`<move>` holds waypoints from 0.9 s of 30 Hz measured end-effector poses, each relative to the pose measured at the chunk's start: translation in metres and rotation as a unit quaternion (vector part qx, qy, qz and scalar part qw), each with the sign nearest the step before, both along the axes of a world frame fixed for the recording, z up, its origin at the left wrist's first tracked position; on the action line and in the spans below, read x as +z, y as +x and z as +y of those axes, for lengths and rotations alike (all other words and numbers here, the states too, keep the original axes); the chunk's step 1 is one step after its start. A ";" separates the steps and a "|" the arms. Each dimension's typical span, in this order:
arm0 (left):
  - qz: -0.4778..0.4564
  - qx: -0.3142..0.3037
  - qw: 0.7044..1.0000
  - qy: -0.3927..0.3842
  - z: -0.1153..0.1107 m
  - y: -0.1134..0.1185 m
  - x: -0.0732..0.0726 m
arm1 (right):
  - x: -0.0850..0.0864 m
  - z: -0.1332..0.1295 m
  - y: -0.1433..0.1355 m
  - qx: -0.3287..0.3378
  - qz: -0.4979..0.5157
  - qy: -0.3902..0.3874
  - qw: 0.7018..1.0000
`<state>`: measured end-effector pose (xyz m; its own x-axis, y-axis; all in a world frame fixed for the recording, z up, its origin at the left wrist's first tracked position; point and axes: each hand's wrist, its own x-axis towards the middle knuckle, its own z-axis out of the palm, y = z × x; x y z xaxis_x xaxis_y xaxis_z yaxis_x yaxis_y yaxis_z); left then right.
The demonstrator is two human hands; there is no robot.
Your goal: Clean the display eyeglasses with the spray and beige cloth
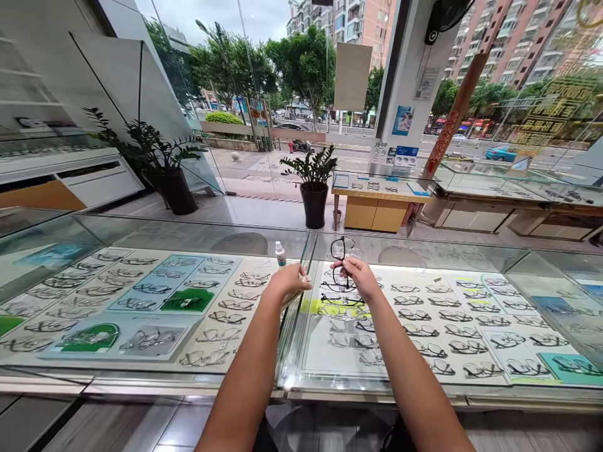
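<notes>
My right hand (358, 275) grips a pair of black-framed eyeglasses (338, 248), held on end above the glass counter. Its fingers and thumb pinch the frame near the middle. To the left, my left hand (288, 281) is closed low over the counter by the joint between two glass cases. Something small and pale shows at its fingertips, too small to name. Just behind that hand stands a small white bottle (280, 254) with a label, upright on the glass. Under the right hand, more eyeglasses (343, 300) lie in a column inside the case.
Rows of eyeglasses fill the left case (155, 289) and the right case (452, 314). A metal-edged seam (294, 345) divides the cases. Beyond stand a potted plant (315, 201), a wooden display table (372, 213) and large shop windows facing a street.
</notes>
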<state>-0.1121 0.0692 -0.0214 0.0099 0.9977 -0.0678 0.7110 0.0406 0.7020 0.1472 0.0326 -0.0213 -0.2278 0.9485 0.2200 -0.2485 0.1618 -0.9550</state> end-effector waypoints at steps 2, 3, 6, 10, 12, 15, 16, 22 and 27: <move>-0.014 0.003 1.000 -0.014 0.003 -0.004 -0.004 | 0.000 0.000 0.000 0.002 0.002 0.000 1.000; -0.032 0.003 0.999 -0.009 0.004 -0.005 -0.005 | 0.000 0.000 0.000 0.003 0.002 -0.001 1.000; -0.129 0.001 0.991 0.025 0.009 -0.004 -0.005 | 0.001 -0.001 0.001 0.002 0.000 -0.001 1.000; -0.303 0.005 0.951 0.066 0.014 0.006 0.001 | 0.004 -0.003 0.000 0.004 -0.010 0.005 1.000; -0.378 0.003 0.923 0.070 0.014 0.012 0.006 | 0.004 -0.004 -0.001 0.009 -0.013 0.010 1.000; -0.460 -0.013 0.885 0.070 0.009 0.018 0.014 | 0.006 -0.006 -0.002 0.012 -0.014 0.012 1.000; -0.478 -0.019 0.875 0.069 0.006 0.019 0.017 | 0.006 -0.006 -0.003 0.013 -0.016 0.012 1.000; -0.544 -0.067 0.836 0.038 -0.003 0.027 0.024 | 0.011 -0.009 -0.005 0.030 -0.041 0.032 0.998; -0.544 -0.102 0.833 0.008 -0.008 0.036 0.023 | 0.016 -0.013 -0.008 0.027 -0.067 0.042 0.997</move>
<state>-0.0758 0.0610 0.0020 0.2260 0.9684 0.1056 -0.3548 -0.0192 0.9348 0.1397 0.0196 -0.0049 -0.3106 0.9137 0.2621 -0.1309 0.2320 -0.9639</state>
